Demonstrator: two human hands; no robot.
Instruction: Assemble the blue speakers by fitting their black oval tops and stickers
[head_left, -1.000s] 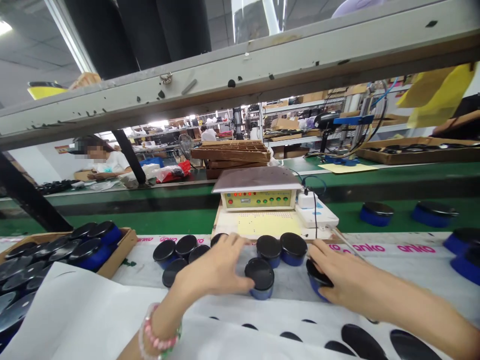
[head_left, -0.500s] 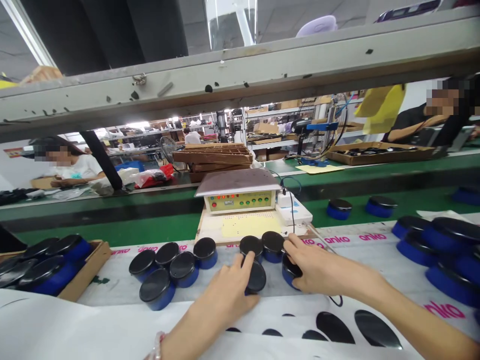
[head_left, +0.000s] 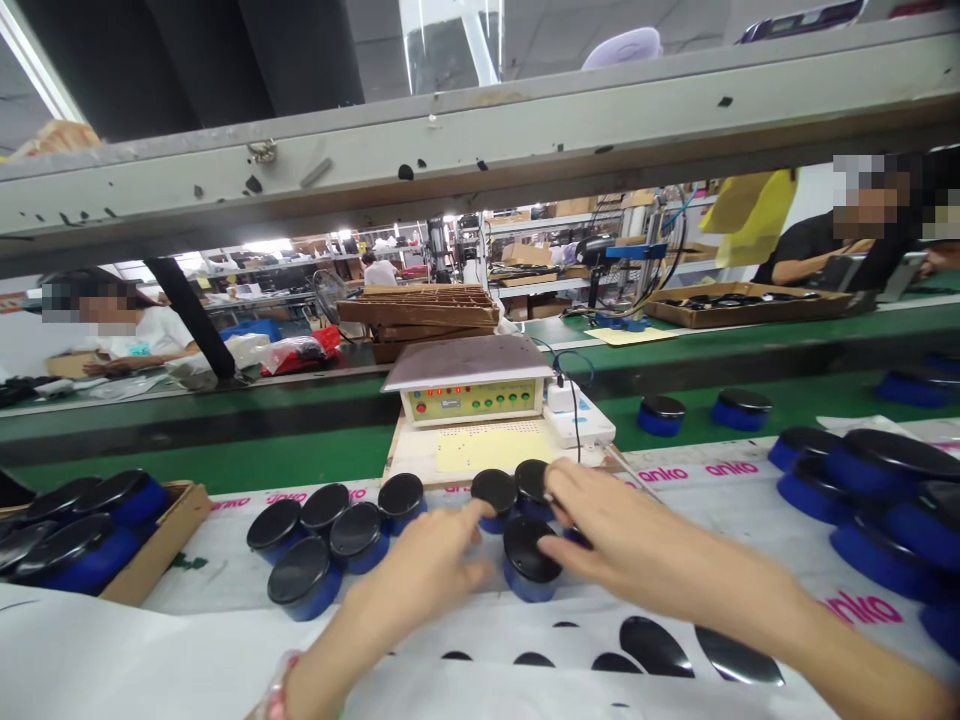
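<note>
My left hand is slightly blurred, its index finger and thumb apart with nothing between them. The index fingertip is close to a round blue piece with a glossy black top. My right hand is spread over the right end of this group. Its thumb touches the black top of the front round piece, and its fingers reach beside the back round piece. Another round piece is mostly hidden under the right hand. To the left, several similar pieces stand clustered, black tops up.
Cardboard box with round pieces, left; more pieces, right. A control box with lit indicators and a white power strip stand behind. Black discs lie in front. A shelf beam crosses overhead. Co-workers sit across the green belt.
My left hand has come off the front round piece and moved left. That piece has shifted right, against my right thumb. The whole view has shifted slightly.
</note>
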